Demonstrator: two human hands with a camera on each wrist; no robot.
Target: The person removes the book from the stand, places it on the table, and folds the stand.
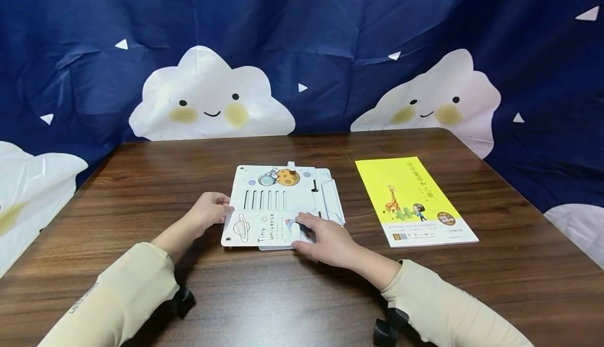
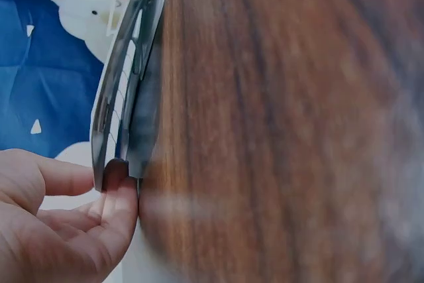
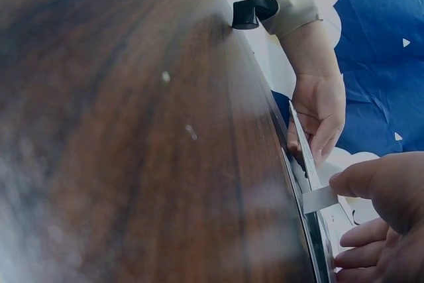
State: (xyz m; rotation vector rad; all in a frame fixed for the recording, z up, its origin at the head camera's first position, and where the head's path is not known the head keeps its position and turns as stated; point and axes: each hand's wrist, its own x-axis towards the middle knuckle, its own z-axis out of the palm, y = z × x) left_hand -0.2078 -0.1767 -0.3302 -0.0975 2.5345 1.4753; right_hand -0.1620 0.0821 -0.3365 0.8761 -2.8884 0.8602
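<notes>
A white folding book stand (image 1: pixel 271 200) with a printed planet, astronaut and "Tiny universe" lettering lies on the table. My left hand (image 1: pixel 211 212) pinches its left edge, thumb on the upper face and fingers underneath. In the left wrist view that edge of the panel (image 2: pixel 106 124) is raised a little off the tabletop. Over the stand's front right corner lies my right hand (image 1: pixel 327 239), its thumb touching a white page clip (image 3: pixel 320 199) at the front edge. The other fingers of this hand rest on the printed face, not curled round anything visible.
A yellow book (image 1: pixel 415 200) with a giraffe on its cover lies flat to the right of the stand. Both rest on a dark wooden table (image 1: pixel 278 294). Behind it hangs a blue cloth (image 1: pixel 325 38) with smiling clouds.
</notes>
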